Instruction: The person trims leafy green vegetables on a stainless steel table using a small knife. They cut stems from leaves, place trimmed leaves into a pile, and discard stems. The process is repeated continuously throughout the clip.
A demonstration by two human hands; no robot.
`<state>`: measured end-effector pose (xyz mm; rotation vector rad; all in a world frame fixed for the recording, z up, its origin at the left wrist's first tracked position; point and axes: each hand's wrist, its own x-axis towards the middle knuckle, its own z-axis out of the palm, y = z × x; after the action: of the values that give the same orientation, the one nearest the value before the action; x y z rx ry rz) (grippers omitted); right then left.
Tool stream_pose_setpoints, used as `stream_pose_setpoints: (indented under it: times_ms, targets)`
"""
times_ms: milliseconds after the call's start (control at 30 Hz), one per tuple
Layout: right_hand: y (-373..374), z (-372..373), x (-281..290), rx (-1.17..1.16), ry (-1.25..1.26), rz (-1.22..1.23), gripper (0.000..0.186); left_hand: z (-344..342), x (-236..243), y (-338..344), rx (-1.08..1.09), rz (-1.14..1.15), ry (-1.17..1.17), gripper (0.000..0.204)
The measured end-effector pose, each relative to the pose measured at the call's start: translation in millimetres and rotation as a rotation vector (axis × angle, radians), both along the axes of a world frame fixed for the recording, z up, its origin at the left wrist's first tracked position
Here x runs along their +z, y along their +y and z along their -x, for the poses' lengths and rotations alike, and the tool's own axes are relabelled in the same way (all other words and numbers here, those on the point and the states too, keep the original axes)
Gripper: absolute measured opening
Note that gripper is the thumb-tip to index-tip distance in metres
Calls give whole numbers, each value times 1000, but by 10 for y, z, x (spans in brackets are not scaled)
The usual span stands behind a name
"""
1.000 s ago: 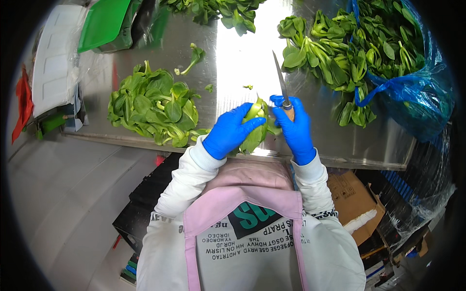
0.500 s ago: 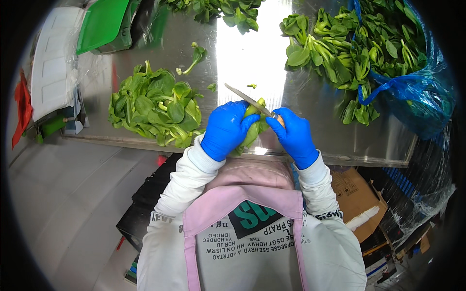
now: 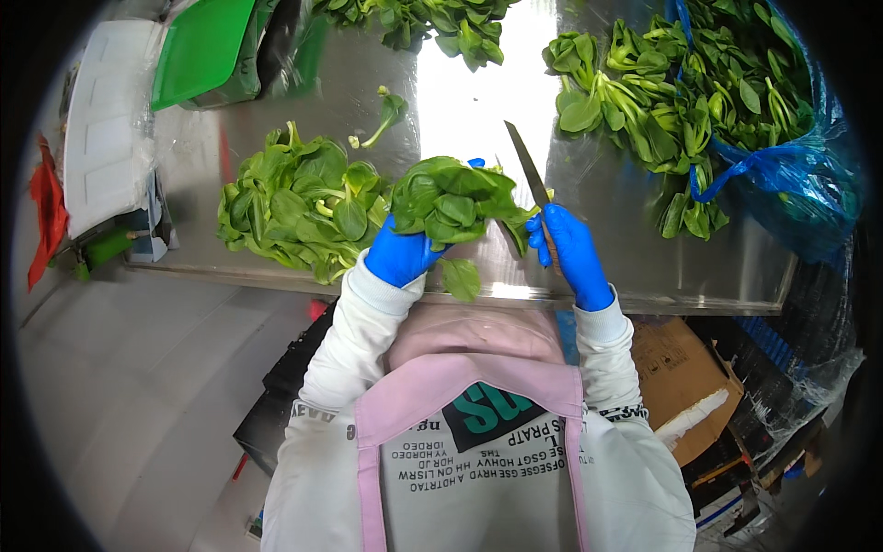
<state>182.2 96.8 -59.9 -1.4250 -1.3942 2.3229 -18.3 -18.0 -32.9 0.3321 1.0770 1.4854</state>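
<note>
A leafy green head of bok choy (image 3: 452,195) rests in my blue-gloved left hand (image 3: 399,258), its leaves turned up and covering most of the fingers. In my right hand (image 3: 575,253), also gloved in blue, is a knife (image 3: 526,164) gripped by its handle, its blade angled up and to the left. A detached leaf (image 3: 517,232) shows between the bok choy and my right fingers; whether those fingers touch it is hard to see. Under my left hand, a lower leaf (image 3: 460,279) hangs near the table's front edge. Just left lies a pile of bok choy (image 3: 299,202).
On the metal table (image 3: 625,262), a loose stalk (image 3: 384,118) lies beyond the pile. More bok choy (image 3: 635,101) spills from a blue plastic bag (image 3: 800,184) at right. A green bin (image 3: 204,51) stands far left; a cardboard box (image 3: 685,382) sits below the table.
The bok choy has turned leaves-up in my left hand, where its stem end faced the blade before. My right hand has drawn the knife away to the right and tilted it more upright.
</note>
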Motion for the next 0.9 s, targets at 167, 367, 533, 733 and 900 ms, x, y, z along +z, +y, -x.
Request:
stream_pose_setpoints:
  times_ms: [167, 367, 533, 733, 900]
  targets:
    - [1, -67, -49, -52, 1, -20, 34, 89, -188, 38, -67, 1, 175, 40]
    - [9, -217, -31, -171, 24, -84, 33, 724, 343, 1050, 148, -320, -589, 50]
    - [57, -364, -150, -300, 67, -84, 30, -66, 85, 906, -242, 27, 682, 58]
    - [185, -432, -98, -301, -31, -221, 20, -510, -461, 546, -608, -133, 1752, 41]
    - [568, -313, -60, -330, -132, -636, 23, 155, -389, 155, -470, 180, 1943, 35]
